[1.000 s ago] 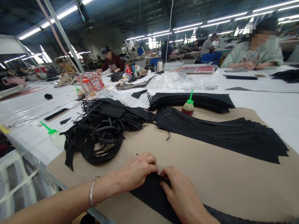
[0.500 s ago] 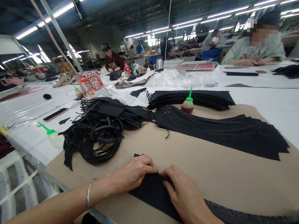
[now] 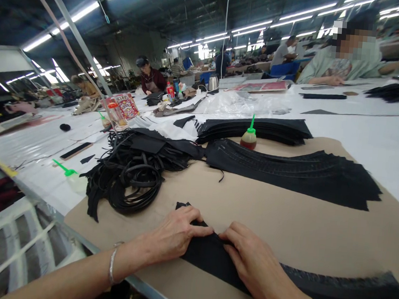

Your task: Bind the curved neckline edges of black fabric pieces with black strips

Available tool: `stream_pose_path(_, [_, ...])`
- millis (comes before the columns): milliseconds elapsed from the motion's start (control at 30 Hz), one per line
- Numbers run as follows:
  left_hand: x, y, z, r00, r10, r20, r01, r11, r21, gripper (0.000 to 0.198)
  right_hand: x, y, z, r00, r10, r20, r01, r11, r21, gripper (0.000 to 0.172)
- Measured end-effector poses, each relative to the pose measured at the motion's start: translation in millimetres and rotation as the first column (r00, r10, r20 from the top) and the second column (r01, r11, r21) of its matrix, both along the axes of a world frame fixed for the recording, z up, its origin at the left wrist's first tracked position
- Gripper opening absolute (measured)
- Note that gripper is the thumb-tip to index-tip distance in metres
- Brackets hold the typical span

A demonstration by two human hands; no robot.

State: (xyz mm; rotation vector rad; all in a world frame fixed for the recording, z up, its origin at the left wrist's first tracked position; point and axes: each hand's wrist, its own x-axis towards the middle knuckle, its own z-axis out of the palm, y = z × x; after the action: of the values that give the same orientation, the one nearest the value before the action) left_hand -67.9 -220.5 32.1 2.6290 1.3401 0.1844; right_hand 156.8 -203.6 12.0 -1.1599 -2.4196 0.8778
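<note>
A long black fabric panel [image 3: 215, 262] lies across the brown board at the front, its upper edge running from my left hand to the lower right corner. My left hand [image 3: 175, 229] is closed on that edge near the panel's left end, thumb and index finger pressed along it. Just to the right, my right hand [image 3: 251, 258] pinches the same edge between thumb and fingers and covers part of the panel. A small gap separates the fingertips. Right of my right wrist, the panel's edge [image 3: 335, 278] looks pleated and rough.
A heap of black strips [image 3: 137, 181] lies left on the brown board [image 3: 284, 222]. Behind are stacked black panels [image 3: 288, 171] and a green-tipped glue bottle [image 3: 249, 137]. Another bottle [image 3: 68, 173] stands left, near a white slatted rack [image 3: 12, 249]. A person [image 3: 346, 64] sits across the table.
My right hand has shifted slightly right along the edge, and my left index finger now stretches further along it. The person across has moved an arm out to the right.
</note>
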Motion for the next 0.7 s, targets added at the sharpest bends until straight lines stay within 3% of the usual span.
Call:
stream_pose_path(200, [0,-5,-4.6,1.000,0.002,-0.016,-0.002,1.000,0.028,0.046,15,-1,-0.9,0.998,0.061,-0.009,-0.061,0.998,0.014,0.027])
stream_pose_path(367, [1,-6,-11.9,0.998,0.009,0.070,-0.013,0.998,0.062,0.045,22,-3,-4.5,0.995,0.094,0.018,-0.094,0.995,0.035,0.026])
stream_pose_path(533, [22,-9,-13.9,0.976,0.043,0.213,-0.049,0.998,0.026,0.041,21,-5,-8.6,0.990,0.111,0.087,-0.120,0.987,0.109,0.027])
stream_pose_path(700, [40,-20,-19.3,0.980,0.019,0.199,-0.022,1.000,0.009,0.040,18,-5,-8.9,0.993,0.104,0.063,-0.111,0.985,0.131,0.026])
